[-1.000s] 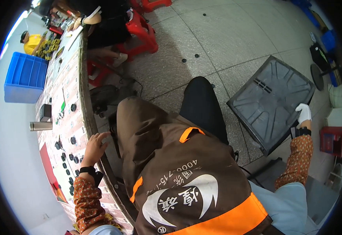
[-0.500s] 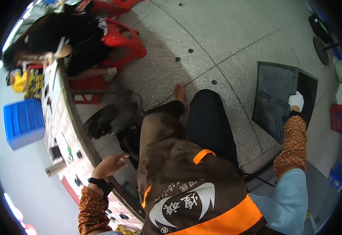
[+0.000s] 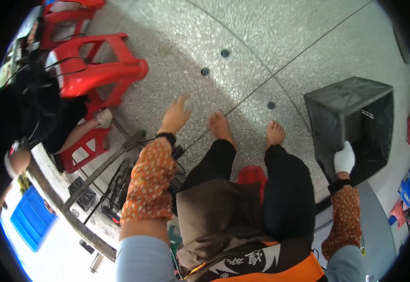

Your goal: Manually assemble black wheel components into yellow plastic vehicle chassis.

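Observation:
On the right, my right hand (image 3: 344, 158), in a white glove, is closed on the near left rim of a black plastic bin (image 3: 326, 124). The bin is tilted, its mouth turned partly toward me, and the visible inside is dark with nothing made out in it. My left hand (image 3: 176, 115), bare with a black wristband, hangs over the floor left of my feet. Its fingers stretch forward and it holds nothing. Orange flowered sleeve covers are on both forearms.
Red plastic stools (image 3: 99, 61) and a person in black (image 3: 24, 110) are at the left. A worktable edge (image 3: 54, 192) runs along my left side, with a black fan (image 3: 115, 190) below it and a blue bin (image 3: 33, 218) beyond. Speckled floor (image 3: 247, 42) lies ahead.
My left hand has moved from beside the worktable forward over the floor. The black bin has turned so its mouth shows, my right hand still on it. The view has shifted too.

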